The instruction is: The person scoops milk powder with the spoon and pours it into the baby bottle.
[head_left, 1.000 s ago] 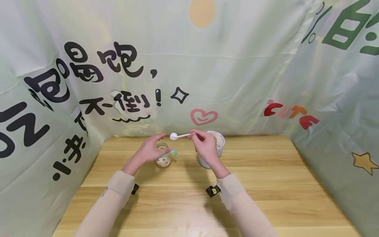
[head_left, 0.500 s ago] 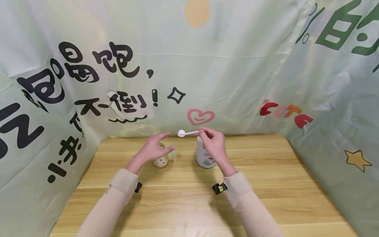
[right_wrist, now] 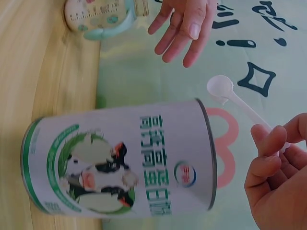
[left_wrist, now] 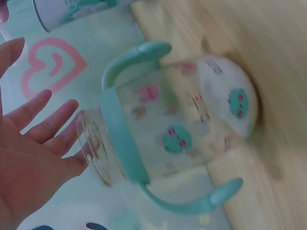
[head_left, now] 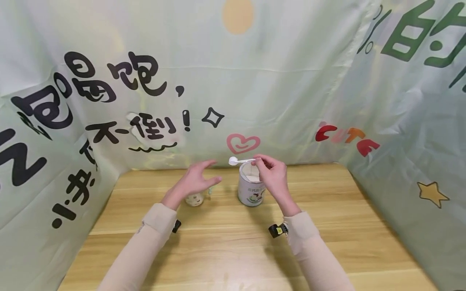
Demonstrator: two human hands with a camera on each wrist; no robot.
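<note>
My right hand (head_left: 273, 174) pinches the handle of a white measuring scoop (head_left: 233, 161), holding it level above the rim of a milk powder can (head_left: 251, 195). The can stands upright without a lid, pale powder inside; its cow print (right_wrist: 98, 172) faces the right wrist camera. Whether the scoop holds powder, I cannot tell. Fingers spread and holding nothing, my left hand (head_left: 194, 178) hovers over a baby bottle (head_left: 194, 199) and partly hides it. Seen from the left wrist, the clear bottle (left_wrist: 158, 129) has an uncapped glass neck, a teal collar with two handles, and white matter at its base.
Both containers stand toward the back of a wooden table (head_left: 233, 250). A pale printed cloth (head_left: 284, 101) hangs behind it and along both sides. Each wrist carries a small black camera, such as the right wrist camera (head_left: 276, 230).
Carrying the scoop, my right hand has moved right, from between bottle and can to over the can's rim. The left hand has drifted right above the bottle. The head view has turned slightly right.
</note>
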